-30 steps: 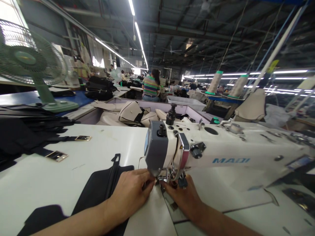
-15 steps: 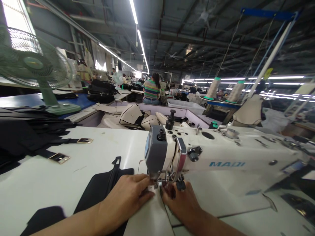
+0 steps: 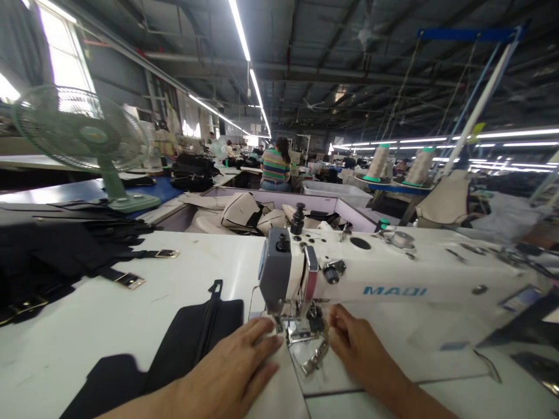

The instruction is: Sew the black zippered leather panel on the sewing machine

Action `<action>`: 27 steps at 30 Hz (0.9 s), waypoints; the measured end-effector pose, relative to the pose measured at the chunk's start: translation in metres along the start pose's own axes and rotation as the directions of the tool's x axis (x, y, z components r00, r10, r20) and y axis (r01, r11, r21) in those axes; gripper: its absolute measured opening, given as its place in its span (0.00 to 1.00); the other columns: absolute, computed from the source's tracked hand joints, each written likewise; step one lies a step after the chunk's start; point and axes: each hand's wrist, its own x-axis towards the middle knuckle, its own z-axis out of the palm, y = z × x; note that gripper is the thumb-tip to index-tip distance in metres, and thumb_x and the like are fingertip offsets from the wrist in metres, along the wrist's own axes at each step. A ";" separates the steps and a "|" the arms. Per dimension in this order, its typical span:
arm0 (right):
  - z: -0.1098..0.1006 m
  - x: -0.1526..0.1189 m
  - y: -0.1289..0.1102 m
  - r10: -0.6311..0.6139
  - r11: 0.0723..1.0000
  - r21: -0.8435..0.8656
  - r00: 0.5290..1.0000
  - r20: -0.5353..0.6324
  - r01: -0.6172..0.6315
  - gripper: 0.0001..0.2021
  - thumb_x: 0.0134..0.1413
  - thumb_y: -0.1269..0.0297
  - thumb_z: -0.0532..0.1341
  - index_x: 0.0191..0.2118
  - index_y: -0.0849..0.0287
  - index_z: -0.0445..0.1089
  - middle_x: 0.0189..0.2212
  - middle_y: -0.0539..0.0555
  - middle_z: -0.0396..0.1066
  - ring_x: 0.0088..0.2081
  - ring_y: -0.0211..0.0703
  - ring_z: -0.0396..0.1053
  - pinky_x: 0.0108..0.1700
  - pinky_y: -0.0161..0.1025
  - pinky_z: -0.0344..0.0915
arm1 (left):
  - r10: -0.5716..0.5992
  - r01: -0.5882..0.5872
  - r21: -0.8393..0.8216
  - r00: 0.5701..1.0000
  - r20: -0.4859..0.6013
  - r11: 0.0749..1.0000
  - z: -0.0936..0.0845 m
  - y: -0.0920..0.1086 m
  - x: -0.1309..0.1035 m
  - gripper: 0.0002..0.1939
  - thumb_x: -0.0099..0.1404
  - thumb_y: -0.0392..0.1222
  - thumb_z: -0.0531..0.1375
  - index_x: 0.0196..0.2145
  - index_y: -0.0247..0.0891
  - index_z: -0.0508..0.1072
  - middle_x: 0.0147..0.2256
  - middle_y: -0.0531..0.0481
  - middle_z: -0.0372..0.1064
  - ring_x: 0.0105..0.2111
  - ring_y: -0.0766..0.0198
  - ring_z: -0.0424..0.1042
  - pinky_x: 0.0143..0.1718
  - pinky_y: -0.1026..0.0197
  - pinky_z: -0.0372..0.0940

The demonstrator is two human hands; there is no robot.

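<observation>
A white sewing machine (image 3: 393,276) stretches across the white table (image 3: 109,314), its grey head and presser foot (image 3: 297,331) near the middle. My left hand (image 3: 238,369) lies flat, fingers apart, on the table just left of the foot, beside a black fabric piece with a zipper (image 3: 196,337). My right hand (image 3: 360,349) rests on the machine bed right of the foot, fingers loosely spread, holding nothing.
A pile of black straps with metal buckles (image 3: 65,256) lies at the left. A green desk fan (image 3: 87,139) stands behind it. A bin of beige bag parts (image 3: 244,212) sits beyond the table. Thread cones (image 3: 378,163) stand at the back right. A person in a striped shirt (image 3: 275,166) sits far off.
Both hands have drawn away from the needle area; the right hand moved to the right, baring the presser foot. The left hand flattened out. The view shifted slightly.
</observation>
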 end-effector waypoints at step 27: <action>0.012 0.025 0.020 -0.182 0.983 -0.013 0.978 -0.101 0.182 0.29 0.67 0.47 0.41 0.25 0.57 0.68 0.24 0.55 0.69 0.31 0.44 0.68 0.38 0.37 0.63 | 0.341 -0.268 0.281 0.905 -0.255 0.922 -0.011 -0.013 0.008 0.13 0.65 0.47 0.60 0.45 0.41 0.72 0.43 0.49 0.75 0.43 0.62 0.73 0.43 0.68 0.69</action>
